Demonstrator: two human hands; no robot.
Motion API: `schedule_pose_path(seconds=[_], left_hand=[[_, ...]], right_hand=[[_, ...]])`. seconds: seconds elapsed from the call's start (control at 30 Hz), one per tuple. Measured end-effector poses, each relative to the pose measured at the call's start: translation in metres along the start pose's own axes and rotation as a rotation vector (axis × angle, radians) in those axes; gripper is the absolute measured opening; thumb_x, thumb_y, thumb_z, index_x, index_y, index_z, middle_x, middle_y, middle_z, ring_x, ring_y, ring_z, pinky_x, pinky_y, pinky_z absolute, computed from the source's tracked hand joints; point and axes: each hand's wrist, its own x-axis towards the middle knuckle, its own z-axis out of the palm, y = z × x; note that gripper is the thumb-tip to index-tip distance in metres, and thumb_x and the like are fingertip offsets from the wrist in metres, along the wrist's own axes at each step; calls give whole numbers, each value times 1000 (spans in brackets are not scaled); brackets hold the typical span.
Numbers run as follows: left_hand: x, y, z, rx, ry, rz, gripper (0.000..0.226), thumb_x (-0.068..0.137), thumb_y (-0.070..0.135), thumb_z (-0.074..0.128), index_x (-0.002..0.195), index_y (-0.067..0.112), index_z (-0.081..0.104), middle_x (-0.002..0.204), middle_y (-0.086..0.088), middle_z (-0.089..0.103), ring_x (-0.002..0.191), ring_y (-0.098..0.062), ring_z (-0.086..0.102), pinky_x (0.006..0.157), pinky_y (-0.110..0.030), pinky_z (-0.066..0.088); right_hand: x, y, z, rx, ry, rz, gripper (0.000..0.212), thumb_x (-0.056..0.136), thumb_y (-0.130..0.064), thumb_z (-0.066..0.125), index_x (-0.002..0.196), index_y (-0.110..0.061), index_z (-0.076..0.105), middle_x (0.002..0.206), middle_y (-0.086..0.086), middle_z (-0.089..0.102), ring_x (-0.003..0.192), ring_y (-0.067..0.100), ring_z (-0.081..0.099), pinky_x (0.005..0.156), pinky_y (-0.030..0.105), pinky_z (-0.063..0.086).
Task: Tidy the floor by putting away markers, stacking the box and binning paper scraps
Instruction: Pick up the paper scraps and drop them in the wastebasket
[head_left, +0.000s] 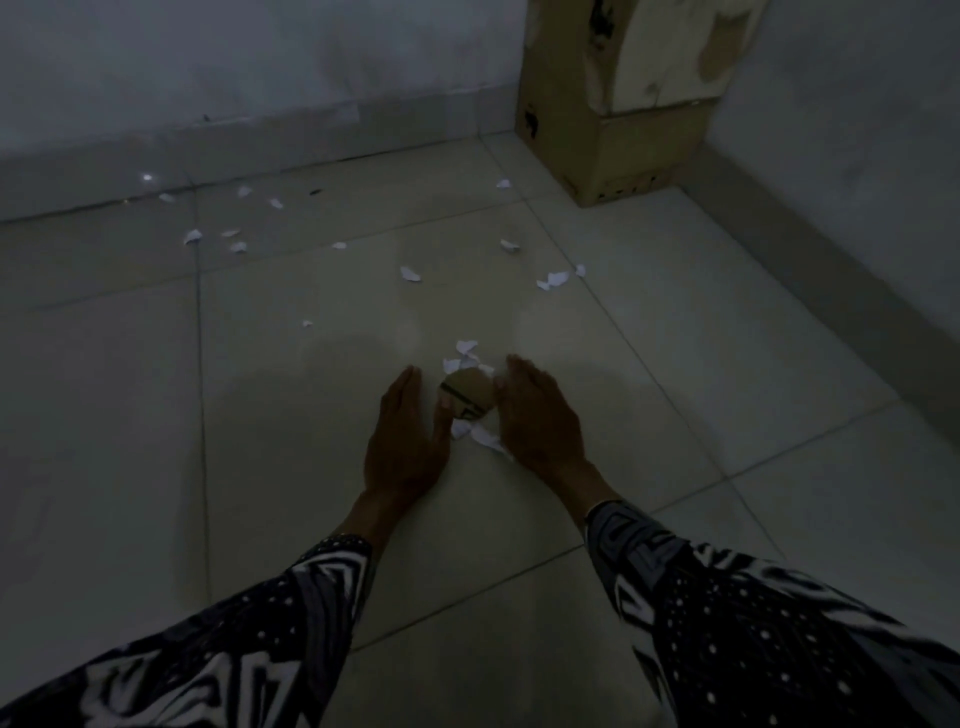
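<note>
Between the straight, flat fingers of the left hand (408, 431) and right hand (535, 415) lies a cardboard piece (467, 397) among paper scraps (480, 435). Beyond the fingertips, more scraps (553, 279) dot the floor (291, 441).

Paper scraps (470, 358) between hands, on floor (675, 415)

Dim throughout, with a grey-green cast. The brightest zone is the floor (311, 395) at frame centre, where soft, diffuse shadows fall ahead of the hands. A small glare point sits at upper left on the baseboard (147, 178). Detail is soft and smeared. Straight lines bow toward the frame edges; sleeves (779, 623) at the bottom are blurred.
</note>
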Motion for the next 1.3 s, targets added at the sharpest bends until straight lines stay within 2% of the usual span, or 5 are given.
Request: schedule_pose_path(seconds=[0.17,0.57,0.83,0.97,1.3], left_hand=[[14,19,10,-32,-59,39,69,98,57,36,154,17,27,159,-1,27,145,-15,24,114,-39,31],[31,42,25,-160,-17,50,65,98,43,50,152,12,32,155,-6,34,142,-21,33,113,-36,33],[32,20,11,-166,-141,146,66,100,31,53,155,7,24,161,-7,21,148,-16,17,115,-20,15],[26,2,-1,-154,-74,142,73,98,57,36,153,10,28,158,-3,27,145,-14,24,117,-26,22],[17,-24,-28,-22,32,187,66,98,49,41,149,8,33,155,-6,31,144,-17,28,115,-22,22]], right_hand=[[-18,27,-23,-9,71,146,64,103,-56,20,155,-21,31,159,1,36,147,20,30,120,39,28],[-55,33,-10,25,186,237,73,101,-55,39,159,-15,19,164,4,21,151,20,18,123,38,23],[-27,-18,23,47,127,97,78,99,-55,40,159,-9,18,164,8,22,151,24,18,124,33,14],[-3,-33,28,104,69,64,81,98,-55,46,159,-12,14,165,7,19,152,24,15,123,36,18],[45,-36,33,86,-8,-143,83,96,-53,52,158,-8,20,163,8,24,151,24,16,124,38,18]])
